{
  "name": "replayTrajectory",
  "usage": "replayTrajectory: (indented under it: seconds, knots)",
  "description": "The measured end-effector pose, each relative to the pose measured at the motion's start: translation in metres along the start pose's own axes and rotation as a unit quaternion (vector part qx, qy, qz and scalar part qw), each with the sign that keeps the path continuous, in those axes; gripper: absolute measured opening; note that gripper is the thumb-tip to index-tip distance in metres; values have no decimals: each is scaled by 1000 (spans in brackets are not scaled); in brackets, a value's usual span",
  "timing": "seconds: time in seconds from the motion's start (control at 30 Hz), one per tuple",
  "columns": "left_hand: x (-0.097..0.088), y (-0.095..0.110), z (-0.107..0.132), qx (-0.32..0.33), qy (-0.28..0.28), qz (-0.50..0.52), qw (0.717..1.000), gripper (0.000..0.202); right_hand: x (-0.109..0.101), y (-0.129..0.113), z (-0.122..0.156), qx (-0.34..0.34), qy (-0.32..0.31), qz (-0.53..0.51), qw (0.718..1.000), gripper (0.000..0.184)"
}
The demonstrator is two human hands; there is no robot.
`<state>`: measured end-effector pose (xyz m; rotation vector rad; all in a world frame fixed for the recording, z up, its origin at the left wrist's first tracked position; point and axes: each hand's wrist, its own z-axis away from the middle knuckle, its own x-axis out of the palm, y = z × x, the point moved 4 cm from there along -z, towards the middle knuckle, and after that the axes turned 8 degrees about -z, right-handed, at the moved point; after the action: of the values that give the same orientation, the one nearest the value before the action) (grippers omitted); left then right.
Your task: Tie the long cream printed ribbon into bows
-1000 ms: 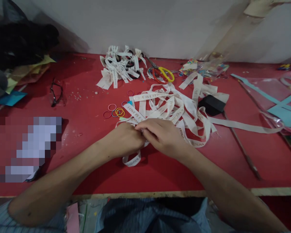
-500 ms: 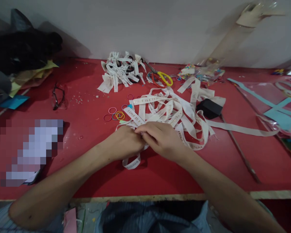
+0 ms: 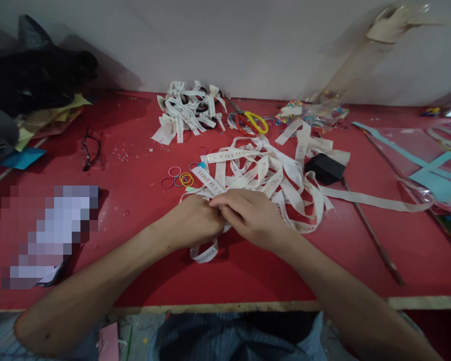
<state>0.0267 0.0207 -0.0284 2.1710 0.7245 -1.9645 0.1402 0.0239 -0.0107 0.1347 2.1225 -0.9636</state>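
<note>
Red tabletop (image 3: 150, 283) carries, from the left, a pair of glasses (image 3: 96, 156), then loose bands (image 3: 178, 179), with a heap of white bows (image 3: 191, 113) farther back. Just beyond the bands, the left hand (image 3: 203, 220) is curled closed, seemingly on the ribbon, a printed loop hanging below it. The right hand (image 3: 253, 215) meets it, fingers bent and closed, apparently on the same piece, though the pinch itself is hidden. The rest of the ribbon (image 3: 263, 173) lies tangled under and behind both hands, scissors (image 3: 245, 115) behind it and a black block (image 3: 325, 168) to its right. The step looks like gathering or fastening a length; the next move calls for a firm left grip while the right fingers work the join.
</note>
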Motion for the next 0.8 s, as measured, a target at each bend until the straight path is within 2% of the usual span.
replayTrajectory:
  seconds: [0.8]
  knots:
    - [-7, 0, 0, 11, 45, -9, 999, 23, 2, 1, 0, 7, -8, 21, 1000, 22]
